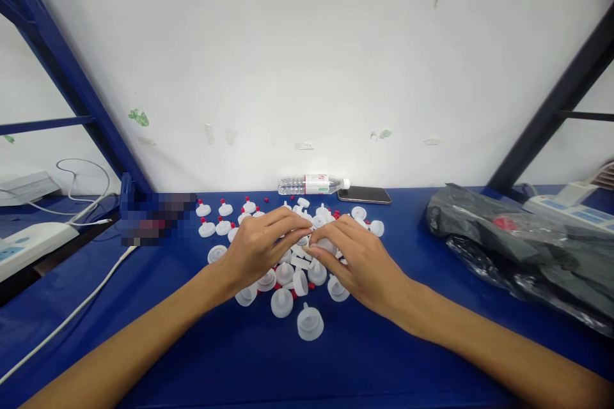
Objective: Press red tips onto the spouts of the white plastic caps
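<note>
White plastic caps [281,302] lie heaped on the blue table, small red tips among them. My left hand [261,243] reaches over the heap from the left, its fingers closed and their tips near the other hand's. From the right, my right hand [357,255] bends over the heap with thumb and fingers pinched together. Whatever lies between the fingertips is too small and hidden to name. At the heap's left, several white caps with red tips [223,226] stand upright in rows. One cap [310,322] rests nearest the front.
Against the wall lies a clear water bottle [314,185], with a dark phone [364,195] beside it. A grey plastic bag [522,249] covers the right side. White power strips [36,241] and a cable [71,316] are at the left, near blue frame posts.
</note>
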Demonstrator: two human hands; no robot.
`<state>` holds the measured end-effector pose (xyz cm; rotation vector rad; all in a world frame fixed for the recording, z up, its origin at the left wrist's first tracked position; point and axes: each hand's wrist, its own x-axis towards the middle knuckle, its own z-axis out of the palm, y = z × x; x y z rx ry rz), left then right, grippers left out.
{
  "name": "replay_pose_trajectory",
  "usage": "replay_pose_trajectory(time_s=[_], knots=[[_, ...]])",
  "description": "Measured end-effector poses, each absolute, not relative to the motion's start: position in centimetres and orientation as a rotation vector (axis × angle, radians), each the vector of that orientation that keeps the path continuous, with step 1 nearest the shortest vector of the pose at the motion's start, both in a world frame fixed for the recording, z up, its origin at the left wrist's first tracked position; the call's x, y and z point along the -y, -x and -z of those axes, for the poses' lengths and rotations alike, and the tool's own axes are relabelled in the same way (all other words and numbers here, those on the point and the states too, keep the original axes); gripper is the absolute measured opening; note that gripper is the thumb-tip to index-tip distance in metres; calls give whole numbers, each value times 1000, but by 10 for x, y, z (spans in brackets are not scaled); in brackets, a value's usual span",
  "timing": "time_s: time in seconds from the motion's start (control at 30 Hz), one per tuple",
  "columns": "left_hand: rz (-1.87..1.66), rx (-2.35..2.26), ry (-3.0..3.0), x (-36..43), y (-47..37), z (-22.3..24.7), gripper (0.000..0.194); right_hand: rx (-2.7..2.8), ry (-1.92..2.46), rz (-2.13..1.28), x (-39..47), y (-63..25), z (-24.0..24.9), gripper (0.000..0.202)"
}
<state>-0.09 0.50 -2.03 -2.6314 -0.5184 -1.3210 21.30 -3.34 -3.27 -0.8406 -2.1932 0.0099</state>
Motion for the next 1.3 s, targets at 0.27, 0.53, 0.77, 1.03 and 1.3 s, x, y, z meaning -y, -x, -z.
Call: replay_pose_trajectory(time_s=[0.27,0.53,0.77,1.03,1.3], knots=[[1519,704,2734,4,-5,15,6,2116,1006,-150,31,-217,31,23],[1505,708,2925,9,-11,20,10,2088,980,-121,28,-217,32,25],[1461,772,3049,10,-10,18,11,2109,958,-52,28,-219,35,26],[1257,701,2710,-3,5,7,7,2064,1071,-37,33,-218,31,37],[727,1122,2276,-38,45,-2,22,2123,1058,3,37,-214,29,34]])
